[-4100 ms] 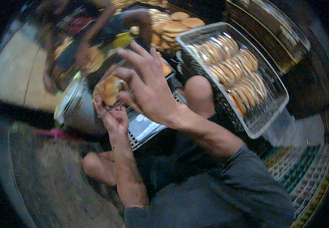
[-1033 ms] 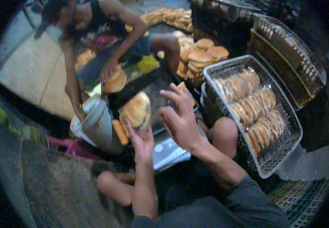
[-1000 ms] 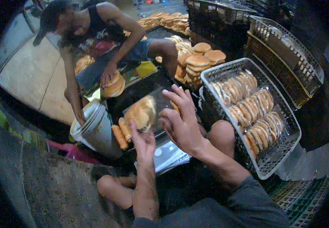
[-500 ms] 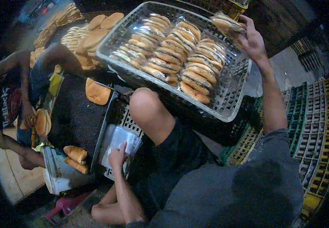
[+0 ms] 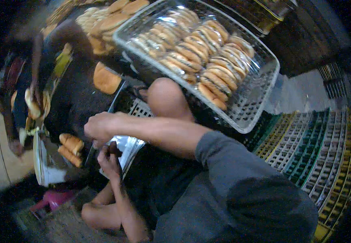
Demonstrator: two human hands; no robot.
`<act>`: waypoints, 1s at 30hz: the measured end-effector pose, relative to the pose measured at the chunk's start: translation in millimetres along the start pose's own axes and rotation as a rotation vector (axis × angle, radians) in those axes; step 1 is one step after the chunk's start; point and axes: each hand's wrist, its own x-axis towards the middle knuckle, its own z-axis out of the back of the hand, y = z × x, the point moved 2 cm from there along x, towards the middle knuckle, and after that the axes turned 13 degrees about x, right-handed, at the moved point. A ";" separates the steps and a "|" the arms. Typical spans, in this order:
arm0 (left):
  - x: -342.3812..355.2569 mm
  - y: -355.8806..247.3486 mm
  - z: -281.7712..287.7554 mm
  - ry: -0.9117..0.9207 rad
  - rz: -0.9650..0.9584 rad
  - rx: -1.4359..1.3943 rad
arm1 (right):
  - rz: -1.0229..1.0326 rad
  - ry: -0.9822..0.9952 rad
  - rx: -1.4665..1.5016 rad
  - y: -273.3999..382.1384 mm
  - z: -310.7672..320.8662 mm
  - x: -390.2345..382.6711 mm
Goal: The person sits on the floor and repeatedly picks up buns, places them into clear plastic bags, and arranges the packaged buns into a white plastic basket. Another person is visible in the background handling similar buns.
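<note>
My right hand (image 5: 100, 127) reaches across to the left, just above my left hand, fingers curled; what it holds is hidden. My left hand (image 5: 110, 162) is closed at the edge of a stack of clear plastic bags (image 5: 129, 146), which lie on a perforated crate (image 5: 139, 108) by my knees; what its fingers grip is unclear. Two elongated bread rolls (image 5: 70, 152) sit just left of my hands on a dark tray (image 5: 80, 111), and a flat bun (image 5: 107, 79) lies at its far end.
A pale crate (image 5: 270, 99) of bagged filled buns stands ahead right; stacked crates (image 5: 305, 146) are at right. A co-worker's arm (image 5: 37, 69) and blurred hand are at left beside a white bucket (image 5: 46, 162). Piled buns (image 5: 114, 22) lie behind; a pink object (image 5: 56, 198) is lower left.
My right hand has left the far right end of the bun crate, where it held a bagged bun, and come down leftward across my body to beside my left hand.
</note>
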 end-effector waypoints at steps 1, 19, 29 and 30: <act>3.6 1.5 -3.9 -0.040 0.008 0.006 | 0.062 -0.188 0.075 -0.9 -16.5 7.4; 20.9 56.0 258.8 -1.219 0.044 -0.412 | 0.172 -0.588 0.431 33.3 -119.7 137.4; 16.7 82.6 244.2 -1.150 0.174 -0.536 | -0.063 -0.540 0.449 -38.5 -61.7 104.0; 17.6 95.3 237.8 -1.179 0.191 -0.449 | -0.107 -0.504 0.665 -13.5 -30.9 65.3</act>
